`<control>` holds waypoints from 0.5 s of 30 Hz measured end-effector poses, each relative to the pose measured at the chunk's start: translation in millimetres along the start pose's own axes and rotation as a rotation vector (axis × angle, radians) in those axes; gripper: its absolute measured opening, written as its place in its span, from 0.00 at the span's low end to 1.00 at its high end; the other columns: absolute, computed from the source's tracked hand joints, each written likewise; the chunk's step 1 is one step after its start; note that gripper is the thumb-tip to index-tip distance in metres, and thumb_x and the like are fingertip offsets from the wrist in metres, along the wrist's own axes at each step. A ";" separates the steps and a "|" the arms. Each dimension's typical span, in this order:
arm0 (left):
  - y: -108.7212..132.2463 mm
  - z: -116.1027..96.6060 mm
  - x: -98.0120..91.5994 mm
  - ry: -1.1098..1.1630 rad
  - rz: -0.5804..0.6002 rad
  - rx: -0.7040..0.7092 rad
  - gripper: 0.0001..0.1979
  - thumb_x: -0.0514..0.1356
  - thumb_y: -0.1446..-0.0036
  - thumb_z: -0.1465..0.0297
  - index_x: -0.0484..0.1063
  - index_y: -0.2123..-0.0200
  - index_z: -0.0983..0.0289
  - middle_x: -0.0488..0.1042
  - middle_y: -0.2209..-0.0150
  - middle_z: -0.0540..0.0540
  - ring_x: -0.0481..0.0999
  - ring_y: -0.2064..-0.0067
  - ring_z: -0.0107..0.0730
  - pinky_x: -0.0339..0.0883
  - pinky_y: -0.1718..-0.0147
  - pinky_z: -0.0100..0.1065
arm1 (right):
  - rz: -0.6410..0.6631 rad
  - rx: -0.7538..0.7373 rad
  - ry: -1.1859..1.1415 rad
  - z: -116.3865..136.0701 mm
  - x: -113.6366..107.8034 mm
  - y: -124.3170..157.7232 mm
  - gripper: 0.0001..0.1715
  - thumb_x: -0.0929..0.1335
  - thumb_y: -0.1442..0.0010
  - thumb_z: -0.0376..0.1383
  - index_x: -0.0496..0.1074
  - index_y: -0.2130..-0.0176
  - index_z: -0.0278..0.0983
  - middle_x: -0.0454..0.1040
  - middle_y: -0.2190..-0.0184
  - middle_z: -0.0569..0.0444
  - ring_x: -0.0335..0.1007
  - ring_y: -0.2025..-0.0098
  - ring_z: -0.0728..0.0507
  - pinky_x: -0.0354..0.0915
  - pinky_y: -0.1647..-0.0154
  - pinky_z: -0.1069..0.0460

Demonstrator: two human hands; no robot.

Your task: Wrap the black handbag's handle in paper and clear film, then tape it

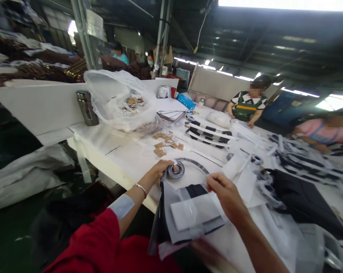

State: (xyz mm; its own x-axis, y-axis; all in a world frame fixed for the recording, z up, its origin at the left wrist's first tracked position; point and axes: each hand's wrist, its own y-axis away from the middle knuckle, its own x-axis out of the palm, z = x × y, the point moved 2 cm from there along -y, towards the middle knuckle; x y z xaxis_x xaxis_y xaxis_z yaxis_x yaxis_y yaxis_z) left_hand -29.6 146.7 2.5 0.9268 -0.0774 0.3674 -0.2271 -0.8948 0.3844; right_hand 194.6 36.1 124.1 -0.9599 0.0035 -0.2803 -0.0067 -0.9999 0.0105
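Observation:
My left hand (163,167) is closed on a rolled-up grey strap (176,170) that looks wrapped in clear plastic. From the coil, the loose length of strap curves right over the table to my right hand (224,191), whose fingers are closed at its end. Just below my hands, at the table's near edge, lies a grey and black folded piece (171,212) with a white packet (192,212) on top under clear film. Small brown cardboard tags (167,142) are scattered beyond the coil.
A big clear plastic bag (117,102) of tags stands near a dark flask (87,108). Black-and-white strips (208,133) lie farther back, beside papers (171,110) and a blue box (186,101). Black fabric (305,201) lies right. Two people work across the table (126,151).

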 end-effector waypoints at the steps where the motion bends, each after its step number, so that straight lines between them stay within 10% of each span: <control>1: -1.3 1.6 -0.8 0.009 0.002 -0.005 0.09 0.66 0.54 0.69 0.71 0.79 0.67 0.73 0.83 0.52 0.72 0.80 0.28 0.70 0.75 0.30 | 0.057 0.012 -0.038 7.9 23.1 -14.4 0.19 0.72 0.47 0.51 0.72 0.71 0.39 0.72 0.76 0.56 0.67 0.70 0.46 0.65 0.64 0.50; 6: -9.1 9.3 -5.4 0.045 0.013 -0.001 0.08 0.63 0.54 0.70 0.72 0.80 0.69 0.74 0.82 0.54 0.72 0.79 0.29 0.68 0.75 0.30 | 0.136 0.109 -0.066 -0.9 89.3 -66.8 0.22 0.74 0.53 0.52 0.72 0.73 0.37 0.75 0.77 0.55 0.65 0.75 0.48 0.63 0.69 0.51; 15: -16.9 17.5 -9.6 0.106 -0.003 0.068 0.08 0.66 0.59 0.71 0.69 0.81 0.67 0.72 0.82 0.51 0.69 0.80 0.25 0.62 0.77 0.28 | 0.112 0.207 0.050 -40.3 110.3 -99.9 0.20 0.73 0.56 0.49 0.69 0.79 0.37 0.73 0.82 0.56 0.63 0.79 0.50 0.60 0.77 0.53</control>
State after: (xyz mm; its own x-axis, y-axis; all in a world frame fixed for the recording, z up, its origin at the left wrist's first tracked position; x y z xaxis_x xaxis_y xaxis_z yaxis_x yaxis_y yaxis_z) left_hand -29.3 154.9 -22.4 0.8898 -0.0305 0.4553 -0.1998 -0.9231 0.3287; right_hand 100.7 135.8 53.4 -0.9429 -0.1133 -0.3133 0.0372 -0.9703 0.2390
